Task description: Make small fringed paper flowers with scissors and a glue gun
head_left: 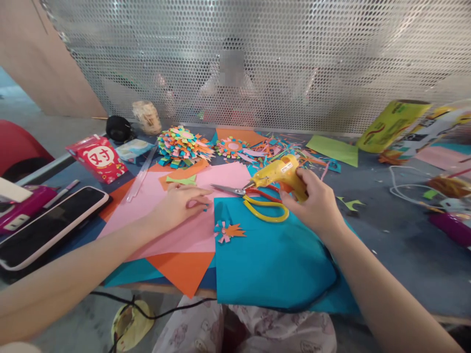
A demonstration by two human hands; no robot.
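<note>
My right hand [316, 203] is wrapped round the handle of a yellow hot glue gun [277, 171], its nozzle pointing left. Just below the nozzle lie scissors [267, 212] with yellow and red handles, blades to the left. My left hand [184, 202] hovers over pink paper [184, 238] with its fingers curled together. A tiny blue bit shows by its fingertips, but what they pinch is not clear. Between the hands, a small fringed paper flower [223, 231] in pink, blue and orange lies on blue paper [272, 269].
Finished fringed flowers [184, 147] are piled at the back, beside paper scraps [274, 149]. To the left are a phone [51, 225], a red packet [97, 158] and clear glue sticks [142, 174]. A yellow roll [392, 125] stands at right, near a white cable [399, 189]. Perforated metal [279, 63] closes the back.
</note>
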